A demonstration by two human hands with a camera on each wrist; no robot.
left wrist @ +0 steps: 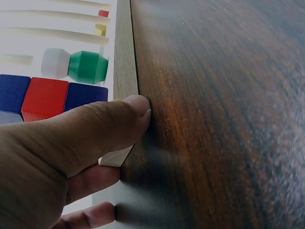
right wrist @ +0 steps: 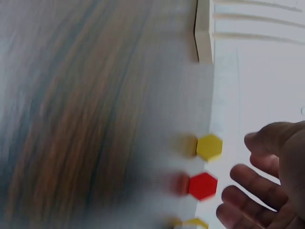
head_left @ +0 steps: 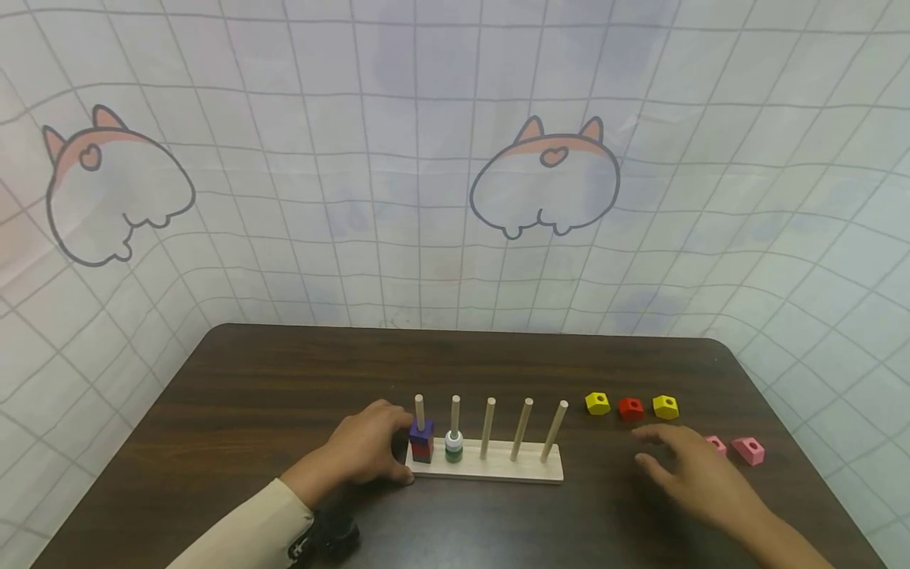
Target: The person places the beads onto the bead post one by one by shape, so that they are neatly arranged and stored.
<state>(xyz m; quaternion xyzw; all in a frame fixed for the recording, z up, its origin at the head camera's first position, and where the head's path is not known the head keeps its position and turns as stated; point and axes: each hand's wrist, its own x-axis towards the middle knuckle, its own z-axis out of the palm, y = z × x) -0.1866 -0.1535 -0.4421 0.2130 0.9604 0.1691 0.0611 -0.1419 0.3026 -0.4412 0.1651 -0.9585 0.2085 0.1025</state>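
My left hand (head_left: 366,446) holds the left end of a wooden peg board (head_left: 490,468), its thumb against the front edge in the left wrist view. On the leftmost peg sits a stack of blue and red square beads (left wrist: 45,98), the top one looking purple in the head view. The second peg carries a green bead (left wrist: 88,67) with a white bead (left wrist: 55,63) above it. My right hand (head_left: 693,474) hovers over the table at the right with nothing in it, fingers apart and loosely bent. Close to it are a red bead (head_left: 630,408) and a yellow bead (head_left: 597,404).
Another yellow bead (head_left: 665,407) lies right of the red one. Two pink beads, one partly hidden by the right hand, lie farther right; the outer pink bead (head_left: 749,450) shows fully. A patterned cloth (head_left: 426,261) hangs behind the dark wooden table (head_left: 298,363).
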